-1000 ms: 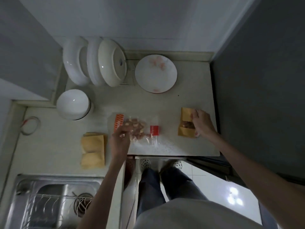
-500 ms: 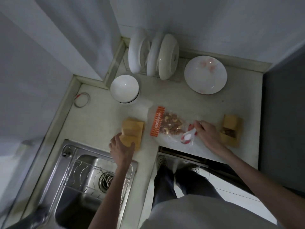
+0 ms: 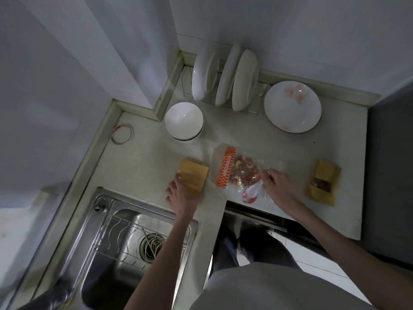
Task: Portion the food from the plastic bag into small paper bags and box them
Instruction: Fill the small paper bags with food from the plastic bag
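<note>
A clear plastic bag (image 3: pixel 242 173) of mixed nuts with an orange patterned strip lies in the middle of the pale counter (image 3: pixel 145 166). My right hand (image 3: pixel 277 186) pinches its open end near the red-and-white seal. To the left lies a small stack of empty brown paper bags (image 3: pixel 194 175); my left hand (image 3: pixel 182 195) rests on its near edge, fingers on the top bag. On the right sits a filled paper bag (image 3: pixel 324 184), open, with nuts showing inside. No box is in view.
A white bowl (image 3: pixel 183 120) stands behind the paper bags. Several white dishes (image 3: pixel 225 78) lean in a rack by the wall, with a flat plate (image 3: pixel 292 106) beside them. A steel sink (image 3: pixel 125 238) lies at near left. A rubber band (image 3: pixel 121 133) lies at far left.
My left hand left the plastic bag and went to the stack of paper bags. My right hand left the filled paper bag and took the plastic bag's open end. The view swung left.
</note>
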The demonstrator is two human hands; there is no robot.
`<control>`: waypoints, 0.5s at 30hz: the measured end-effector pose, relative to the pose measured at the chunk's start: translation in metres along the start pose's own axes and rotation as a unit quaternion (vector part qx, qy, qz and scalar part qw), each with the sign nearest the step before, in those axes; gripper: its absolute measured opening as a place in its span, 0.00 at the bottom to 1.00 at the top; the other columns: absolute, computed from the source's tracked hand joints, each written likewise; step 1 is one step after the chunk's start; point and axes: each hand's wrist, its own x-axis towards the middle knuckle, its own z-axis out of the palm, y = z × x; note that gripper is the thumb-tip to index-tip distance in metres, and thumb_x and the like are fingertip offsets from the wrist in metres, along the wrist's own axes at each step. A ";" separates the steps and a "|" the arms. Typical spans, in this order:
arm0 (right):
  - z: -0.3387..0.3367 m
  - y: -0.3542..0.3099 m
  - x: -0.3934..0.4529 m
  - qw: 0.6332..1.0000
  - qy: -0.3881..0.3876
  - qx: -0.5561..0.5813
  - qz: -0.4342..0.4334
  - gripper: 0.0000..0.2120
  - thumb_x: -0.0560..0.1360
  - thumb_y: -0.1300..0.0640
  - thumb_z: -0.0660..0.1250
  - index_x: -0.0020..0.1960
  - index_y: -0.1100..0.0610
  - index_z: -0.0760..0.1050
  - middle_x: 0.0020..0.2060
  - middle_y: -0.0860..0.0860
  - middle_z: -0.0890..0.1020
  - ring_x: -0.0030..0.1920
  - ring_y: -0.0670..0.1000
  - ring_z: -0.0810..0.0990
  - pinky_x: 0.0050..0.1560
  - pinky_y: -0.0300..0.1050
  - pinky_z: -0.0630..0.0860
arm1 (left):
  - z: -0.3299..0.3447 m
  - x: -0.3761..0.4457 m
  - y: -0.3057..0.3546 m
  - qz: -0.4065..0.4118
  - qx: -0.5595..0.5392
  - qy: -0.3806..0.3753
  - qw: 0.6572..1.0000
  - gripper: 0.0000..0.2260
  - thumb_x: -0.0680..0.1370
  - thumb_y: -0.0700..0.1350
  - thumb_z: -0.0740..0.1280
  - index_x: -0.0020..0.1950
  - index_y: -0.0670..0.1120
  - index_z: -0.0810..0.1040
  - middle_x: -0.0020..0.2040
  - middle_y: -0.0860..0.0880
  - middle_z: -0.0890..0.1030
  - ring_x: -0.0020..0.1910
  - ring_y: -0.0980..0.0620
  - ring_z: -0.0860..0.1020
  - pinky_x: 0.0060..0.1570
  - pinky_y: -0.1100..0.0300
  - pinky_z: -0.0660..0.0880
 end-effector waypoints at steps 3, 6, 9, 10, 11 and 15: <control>-0.004 -0.004 0.001 1.000 -0.006 0.000 0.003 0.17 0.81 0.52 0.57 0.35 0.51 0.76 0.30 0.47 0.76 0.32 0.45 0.74 0.31 0.33 0.65 | -0.011 0.005 -0.004 0.016 -0.038 0.001 0.999 0.50 0.64 0.53 0.79 0.78 0.49 0.52 0.70 0.42 0.66 0.67 0.42 0.66 0.62 0.47 0.67; -0.007 -0.013 0.003 0.999 -0.012 0.024 0.019 0.18 0.82 0.55 0.55 0.35 0.56 0.75 0.31 0.50 0.77 0.30 0.48 0.74 0.29 0.30 0.66 | -0.027 0.006 -0.006 0.029 -0.069 0.011 0.997 0.51 0.64 0.54 0.80 0.79 0.49 0.53 0.72 0.43 0.66 0.70 0.42 0.65 0.65 0.44 0.67; -0.012 -0.025 0.002 0.994 -0.029 0.098 0.040 0.17 0.82 0.56 0.54 0.39 0.61 0.72 0.32 0.55 0.77 0.28 0.54 0.75 0.23 0.37 0.72 | -0.048 0.001 0.006 0.062 -0.114 0.025 0.991 0.49 0.64 0.56 0.79 0.78 0.50 0.56 0.72 0.45 0.67 0.70 0.43 0.65 0.65 0.44 0.66; -0.015 -0.031 0.002 0.993 -0.037 0.105 0.039 0.16 0.82 0.55 0.54 0.40 0.62 0.71 0.32 0.55 0.77 0.27 0.54 0.75 0.21 0.38 0.71 | -0.056 -0.003 0.014 0.091 -0.128 0.028 0.987 0.48 0.64 0.55 0.79 0.78 0.50 0.57 0.72 0.46 0.68 0.70 0.44 0.65 0.65 0.44 0.66; -0.018 -0.037 0.002 0.995 -0.039 0.091 0.031 0.16 0.82 0.55 0.54 0.41 0.62 0.71 0.31 0.55 0.75 0.26 0.52 0.74 0.20 0.36 0.70 | -0.063 -0.007 0.023 0.126 -0.140 0.031 0.982 0.48 0.64 0.54 0.80 0.77 0.50 0.58 0.72 0.46 0.68 0.70 0.45 0.65 0.65 0.44 0.66; -0.038 -0.066 0.010 0.998 -0.003 0.057 -0.031 0.14 0.82 0.56 0.55 0.42 0.59 0.73 0.27 0.47 0.71 0.23 0.44 0.71 0.24 0.34 0.68 | -0.091 -0.027 0.070 0.248 -0.174 0.028 0.952 0.45 0.65 0.49 0.79 0.77 0.49 0.60 0.71 0.46 0.71 0.69 0.45 0.67 0.67 0.45 0.67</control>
